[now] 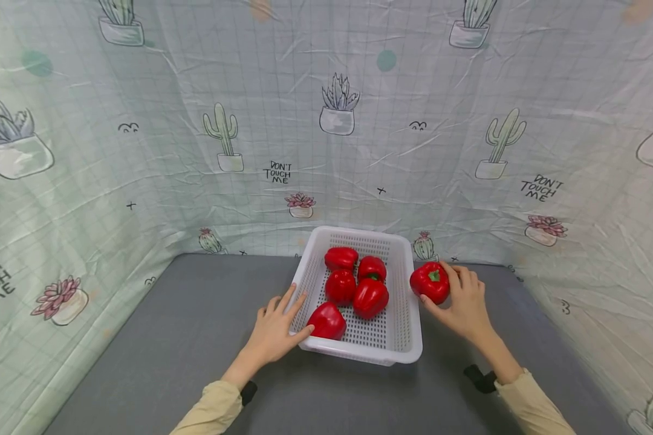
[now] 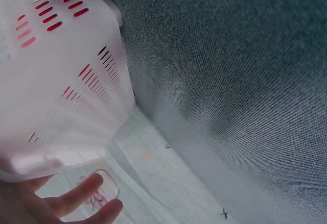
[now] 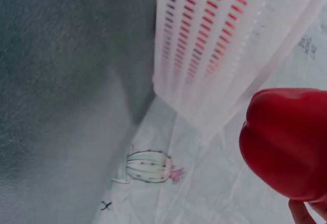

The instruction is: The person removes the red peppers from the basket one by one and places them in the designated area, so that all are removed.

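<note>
My right hand (image 1: 466, 304) grips a red bell pepper (image 1: 430, 282) with a green stem, just outside the right wall of a white plastic basket (image 1: 410, 338). Seen from the right wrist, that bell pepper (image 3: 286, 140) hangs beside the upper part of the slotted basket wall (image 3: 196, 55), with fingertips (image 3: 301, 211) at its lower edge. At the basket's near left corner, my left hand (image 1: 274, 333) rests on the rim with fingers spread. Several more red bell peppers (image 1: 370, 298) lie inside, one (image 1: 327, 321) close to the left thumb.
The basket stands on a grey tabletop (image 1: 196, 338), near its back edge. Behind and at both sides hangs a pale sheet (image 1: 283, 72) printed with cacti and potted plants. Dark bands (image 1: 480, 379) circle both wrists.
</note>
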`<act>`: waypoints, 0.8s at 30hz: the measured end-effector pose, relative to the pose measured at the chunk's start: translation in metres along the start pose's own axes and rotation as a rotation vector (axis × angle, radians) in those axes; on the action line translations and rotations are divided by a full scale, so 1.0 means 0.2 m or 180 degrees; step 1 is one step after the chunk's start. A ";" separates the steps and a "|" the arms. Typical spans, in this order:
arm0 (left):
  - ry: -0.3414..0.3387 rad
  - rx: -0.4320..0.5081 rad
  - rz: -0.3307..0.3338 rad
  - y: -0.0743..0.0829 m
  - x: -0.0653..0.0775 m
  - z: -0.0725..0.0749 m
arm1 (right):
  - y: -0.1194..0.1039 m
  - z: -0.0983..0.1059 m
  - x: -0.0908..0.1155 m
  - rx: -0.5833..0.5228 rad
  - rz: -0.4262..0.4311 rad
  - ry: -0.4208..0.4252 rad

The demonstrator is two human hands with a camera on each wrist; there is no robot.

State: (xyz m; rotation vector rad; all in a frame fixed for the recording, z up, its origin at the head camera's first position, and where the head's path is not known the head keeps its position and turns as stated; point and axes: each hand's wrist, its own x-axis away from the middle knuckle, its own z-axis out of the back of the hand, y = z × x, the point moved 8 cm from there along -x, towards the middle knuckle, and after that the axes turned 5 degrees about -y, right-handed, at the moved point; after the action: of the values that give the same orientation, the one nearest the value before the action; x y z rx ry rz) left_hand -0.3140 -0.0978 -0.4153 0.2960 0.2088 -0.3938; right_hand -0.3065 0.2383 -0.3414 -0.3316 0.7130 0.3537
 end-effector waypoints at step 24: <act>-0.0009 -0.0099 0.0029 0.00 0.01 -0.01 | 0.34 -0.19 -0.07 0.0189 -0.1067 -0.0001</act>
State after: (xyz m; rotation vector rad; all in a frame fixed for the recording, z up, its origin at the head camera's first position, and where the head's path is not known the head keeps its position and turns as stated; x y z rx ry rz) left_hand -0.3131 -0.0977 -0.4173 0.2657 0.2106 -0.3815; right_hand -0.3675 0.2809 -0.3708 -0.3874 0.6530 0.0148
